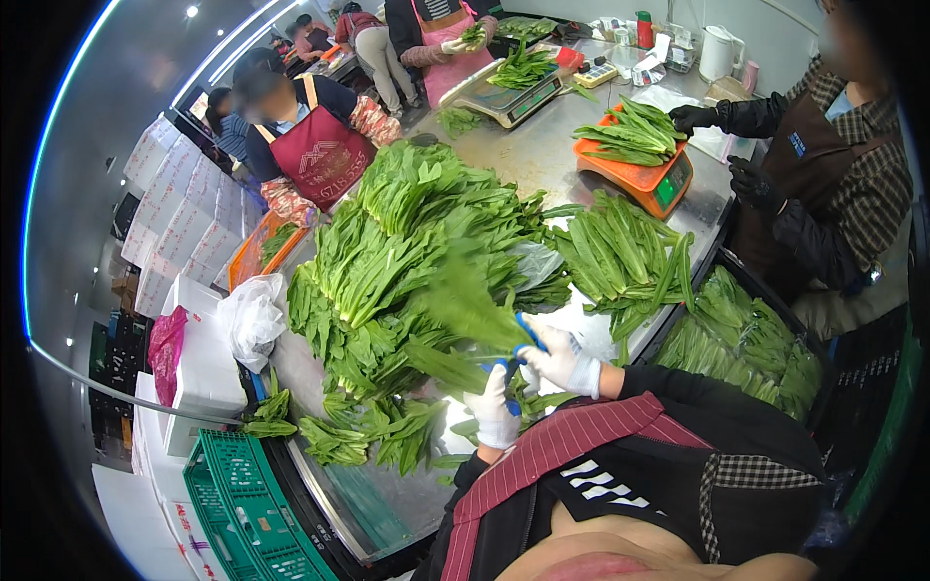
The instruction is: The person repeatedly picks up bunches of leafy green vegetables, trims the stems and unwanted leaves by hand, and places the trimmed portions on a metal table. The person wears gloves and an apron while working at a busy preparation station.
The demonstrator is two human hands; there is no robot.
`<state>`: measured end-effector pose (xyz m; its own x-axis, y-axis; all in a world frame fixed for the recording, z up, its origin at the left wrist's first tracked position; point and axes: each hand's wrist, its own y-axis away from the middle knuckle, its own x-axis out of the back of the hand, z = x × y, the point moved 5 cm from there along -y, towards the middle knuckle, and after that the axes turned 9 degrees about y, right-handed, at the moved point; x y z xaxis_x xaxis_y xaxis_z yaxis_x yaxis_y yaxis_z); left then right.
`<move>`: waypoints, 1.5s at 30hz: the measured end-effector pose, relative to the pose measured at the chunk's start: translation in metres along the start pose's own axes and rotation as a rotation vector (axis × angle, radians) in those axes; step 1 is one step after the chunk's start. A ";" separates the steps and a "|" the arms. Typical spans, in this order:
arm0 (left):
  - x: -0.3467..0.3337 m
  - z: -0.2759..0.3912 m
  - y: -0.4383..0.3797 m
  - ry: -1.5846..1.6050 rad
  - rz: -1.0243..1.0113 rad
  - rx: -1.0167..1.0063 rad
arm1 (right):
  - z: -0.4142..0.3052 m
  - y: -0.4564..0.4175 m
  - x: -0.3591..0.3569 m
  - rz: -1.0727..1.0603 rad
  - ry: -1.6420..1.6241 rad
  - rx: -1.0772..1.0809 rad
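Observation:
My right hand [565, 364], in a white glove with blue fingertips, grips long green leaves [476, 309] by their base; these leaves are blurred. Just below it, my left hand [495, 415], gloved alike, closes on the stem end of another leaf [447, 367]. The two hands are close together above the near edge of the metal table [396, 494]. In front of them rises a large heap of leafy greens [385, 269]. Smaller bunches [378, 436] lie to the left of my left hand. Loose leaves partly hide what is under my hands.
An orange scale [654, 178] bears greens beside a co-worker's black-gloved hand [694, 120]. Another scale [508, 98] stands farther back. A crate of bagged greens [741, 348] is at right. Green crates [247, 501] and white foam boxes [203, 356] stand at left. Another co-worker [312, 138] is across the table.

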<state>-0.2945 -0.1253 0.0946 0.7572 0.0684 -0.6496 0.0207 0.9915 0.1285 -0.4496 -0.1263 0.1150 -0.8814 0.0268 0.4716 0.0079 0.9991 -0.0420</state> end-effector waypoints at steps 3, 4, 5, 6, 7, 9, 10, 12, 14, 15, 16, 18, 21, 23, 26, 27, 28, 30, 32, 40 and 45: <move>0.003 -0.001 -0.001 0.055 0.002 0.049 | 0.009 -0.008 0.005 0.128 -0.534 -0.175; 0.005 -0.002 0.000 0.116 0.050 0.078 | 0.006 -0.008 0.007 0.163 -0.645 -0.126; 0.006 -0.004 0.000 0.176 0.098 0.107 | 0.007 -0.008 0.008 0.171 -0.762 -0.174; 0.002 -0.005 0.001 0.268 0.046 0.156 | 0.004 -0.007 0.009 0.172 -0.658 -0.139; -0.001 -0.007 0.001 0.301 0.010 0.178 | 0.003 -0.006 0.010 0.197 -0.553 -0.170; -0.007 -0.014 0.006 0.400 -0.070 0.256 | -0.004 -0.003 0.002 0.073 -0.279 -0.151; -0.010 -0.007 0.005 -0.098 -0.250 0.095 | -0.006 0.000 -0.004 -0.019 -0.238 -0.156; -0.010 -0.005 0.008 -0.506 -0.318 -0.126 | -0.014 0.004 -0.012 -0.129 -0.050 -0.022; -0.001 -0.013 0.006 -0.321 -0.276 0.027 | -0.018 0.006 -0.010 -0.065 0.063 0.092; -0.002 -0.008 0.007 -0.537 -0.335 -0.089 | -0.017 0.007 -0.011 -0.074 0.070 0.096; 0.000 -0.009 0.008 -0.521 -0.320 -0.081 | -0.011 0.007 -0.015 -0.171 -0.012 -0.013; -0.001 -0.007 0.007 -0.372 -0.335 -0.010 | -0.015 0.006 -0.010 -0.138 0.091 0.098; -0.005 -0.015 0.002 0.345 -0.128 0.338 | -0.023 0.002 0.000 -0.043 0.114 0.168; -0.015 -0.005 -0.005 0.480 -0.235 0.317 | -0.023 0.001 0.009 -0.003 -0.042 0.081; -0.014 0.005 -0.018 0.747 -0.174 0.281 | -0.026 0.006 0.025 0.124 -0.284 0.034; -0.014 0.006 -0.019 0.720 -0.188 0.277 | -0.028 0.007 0.027 0.127 -0.341 0.035; -0.016 0.008 -0.017 0.755 -0.214 0.285 | -0.029 0.008 0.027 0.164 -0.344 0.009; -0.012 0.006 -0.018 0.778 -0.120 0.266 | -0.031 0.008 0.026 0.155 -0.271 -0.026; -0.015 0.005 -0.017 0.813 -0.119 0.282 | -0.040 0.005 0.027 0.245 -0.186 0.098; -0.025 -0.001 -0.009 0.773 -0.219 0.348 | -0.071 0.001 0.014 0.246 0.355 0.535; -0.016 -0.008 -0.009 0.758 -0.122 0.349 | -0.061 -0.004 0.006 0.226 0.287 0.510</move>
<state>-0.3122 -0.1340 0.0978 0.0958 0.1426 -0.9851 0.3687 0.9142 0.1682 -0.4262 -0.1286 0.1718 -0.7215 0.3143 0.6170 -0.1097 0.8280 -0.5499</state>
